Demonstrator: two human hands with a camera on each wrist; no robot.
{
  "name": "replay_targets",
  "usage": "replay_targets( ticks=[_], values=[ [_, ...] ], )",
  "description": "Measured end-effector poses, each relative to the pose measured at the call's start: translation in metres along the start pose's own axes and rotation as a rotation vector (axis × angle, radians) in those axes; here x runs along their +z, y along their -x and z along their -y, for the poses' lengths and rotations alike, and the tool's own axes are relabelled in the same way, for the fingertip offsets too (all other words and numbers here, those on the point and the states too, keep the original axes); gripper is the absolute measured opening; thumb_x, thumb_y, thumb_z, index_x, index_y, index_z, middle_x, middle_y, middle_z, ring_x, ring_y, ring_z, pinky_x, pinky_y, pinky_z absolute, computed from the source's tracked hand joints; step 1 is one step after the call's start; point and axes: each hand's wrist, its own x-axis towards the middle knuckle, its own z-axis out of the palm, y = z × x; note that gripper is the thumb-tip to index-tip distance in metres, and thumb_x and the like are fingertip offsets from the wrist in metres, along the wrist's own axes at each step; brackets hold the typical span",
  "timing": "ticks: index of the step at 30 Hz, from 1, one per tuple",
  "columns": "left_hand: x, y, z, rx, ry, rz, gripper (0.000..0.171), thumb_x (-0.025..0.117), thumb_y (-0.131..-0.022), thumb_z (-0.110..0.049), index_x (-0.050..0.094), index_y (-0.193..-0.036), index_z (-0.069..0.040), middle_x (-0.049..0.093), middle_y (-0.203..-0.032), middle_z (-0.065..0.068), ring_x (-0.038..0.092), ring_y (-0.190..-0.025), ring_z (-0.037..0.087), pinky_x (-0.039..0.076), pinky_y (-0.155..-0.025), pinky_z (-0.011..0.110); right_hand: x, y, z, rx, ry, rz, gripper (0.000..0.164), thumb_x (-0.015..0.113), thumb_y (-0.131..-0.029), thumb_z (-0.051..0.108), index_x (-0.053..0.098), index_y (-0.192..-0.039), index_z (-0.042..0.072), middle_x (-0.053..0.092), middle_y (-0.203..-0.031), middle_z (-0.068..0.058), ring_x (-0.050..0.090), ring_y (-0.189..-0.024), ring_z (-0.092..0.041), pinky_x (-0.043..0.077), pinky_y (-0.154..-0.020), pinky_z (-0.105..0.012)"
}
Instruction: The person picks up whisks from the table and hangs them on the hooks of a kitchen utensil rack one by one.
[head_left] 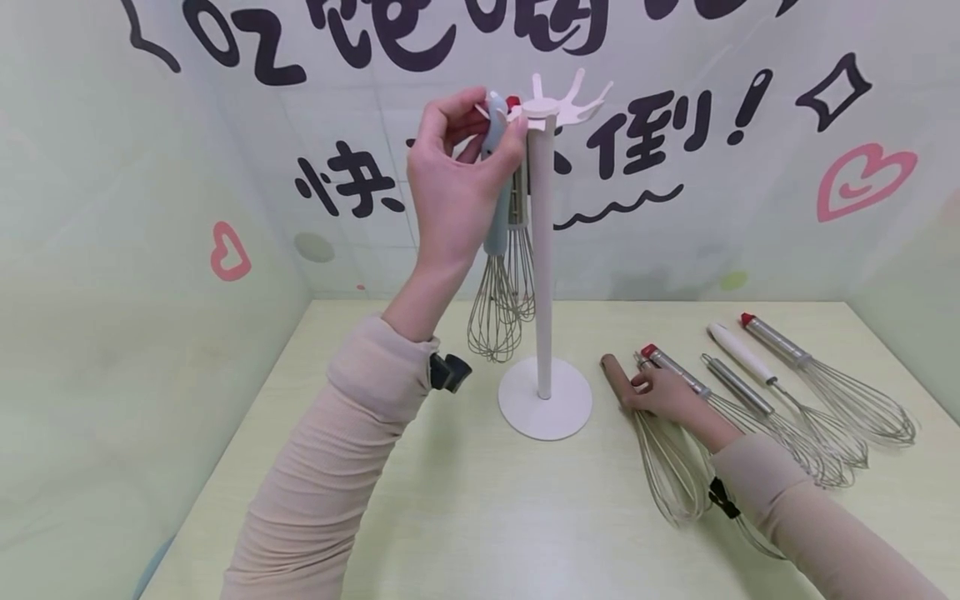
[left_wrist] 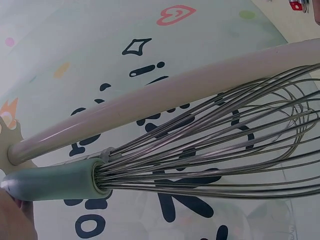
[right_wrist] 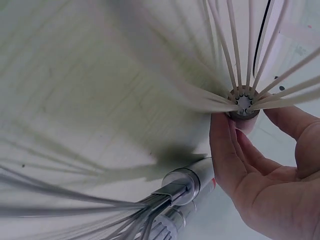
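Observation:
At the top of a white stand [head_left: 544,275], my left hand [head_left: 453,183] pinches the handle of a whisk with a light-blue handle [head_left: 497,225]. Its wire loops hang down beside the pole; the left wrist view shows the blue handle [left_wrist: 60,180] close to the pole [left_wrist: 150,102]. Behind it hangs a steel whisk with a red tip [head_left: 518,204]. Over the table my right hand [head_left: 667,395] holds a brown-handled whisk [head_left: 617,379] by the handle near the wires. In the right wrist view, fingers and thumb sit around that handle [right_wrist: 246,123].
Right of my right hand lie several whisks on the pale table [head_left: 450,517]: red-tipped steel ones [head_left: 780,342], a white-handled one [head_left: 738,350] and a plain steel one [head_left: 738,385]. The stand's free hooks [head_left: 581,104] fan out to the right. A printed cloth backdrop [head_left: 360,267] rises behind.

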Motion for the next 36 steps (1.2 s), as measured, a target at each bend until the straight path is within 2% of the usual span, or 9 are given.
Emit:
replay_targets(
  ticks=[4,9,17,23,30,36],
  values=[
    [0.000,0.000,-0.001,0.001,-0.006,0.003,0.046,0.073,-0.078,-0.006,0.054,-0.118,0.005,0.059,-0.106,0.007,0.057,-0.096,0.012,0.050,-0.097,0.016,0.002,0.000,0.000,0.017,-0.004,-0.002,0.045,0.065,-0.087,0.015,0.054,-0.116,-0.017,0.063,-0.108,-0.032,0.065,-0.089,-0.032,0.056,-0.072,-0.037],
    [0.000,0.000,-0.001,-0.002,-0.006,0.005,0.046,0.073,-0.078,-0.007,0.054,-0.118,0.005,0.059,-0.106,0.007,0.057,-0.096,0.012,0.050,-0.097,0.015,0.002,0.001,0.000,0.028,-0.014,-0.004,0.046,0.065,-0.087,0.015,0.054,-0.117,-0.019,0.062,-0.111,-0.033,0.065,-0.091,-0.032,0.057,-0.073,-0.036],
    [-0.001,0.001,-0.002,0.001,-0.007,0.010,0.045,0.073,-0.078,-0.007,0.055,-0.117,0.005,0.058,-0.104,0.006,0.057,-0.095,0.011,0.051,-0.096,0.016,-0.007,0.006,0.006,-0.013,-0.104,-0.019,0.044,0.064,-0.087,0.014,0.055,-0.118,-0.017,0.060,-0.114,-0.034,0.064,-0.086,-0.025,0.055,-0.067,-0.028],
    [-0.001,0.001,-0.002,0.019,-0.008,0.010,0.044,0.073,-0.079,-0.006,0.054,-0.117,0.007,0.058,-0.104,0.008,0.057,-0.093,0.012,0.051,-0.095,0.016,-0.016,0.012,0.019,-0.010,-0.189,-0.030,0.050,0.059,-0.090,0.013,0.046,-0.127,-0.019,0.057,-0.117,-0.035,0.063,-0.092,-0.028,0.055,-0.068,-0.028],
    [-0.001,0.001,-0.001,0.024,-0.006,0.011,0.044,0.073,-0.079,-0.007,0.055,-0.116,0.006,0.058,-0.103,0.007,0.058,-0.093,0.011,0.052,-0.095,0.017,-0.024,0.014,0.024,-0.008,-0.293,-0.042,0.049,0.058,-0.091,0.011,0.044,-0.129,-0.016,0.059,-0.108,-0.026,0.056,-0.076,-0.011,0.052,-0.066,-0.025],
    [-0.003,-0.001,-0.001,0.006,-0.005,0.018,0.044,0.075,-0.077,-0.006,0.056,-0.115,0.005,0.059,-0.099,0.002,0.057,-0.092,0.011,0.052,-0.095,0.019,-0.035,0.018,0.028,-0.028,-0.343,-0.066,0.055,0.058,-0.093,0.016,0.039,-0.136,-0.012,0.056,-0.117,-0.026,0.057,-0.086,-0.009,0.053,-0.071,-0.021]
  ],
)
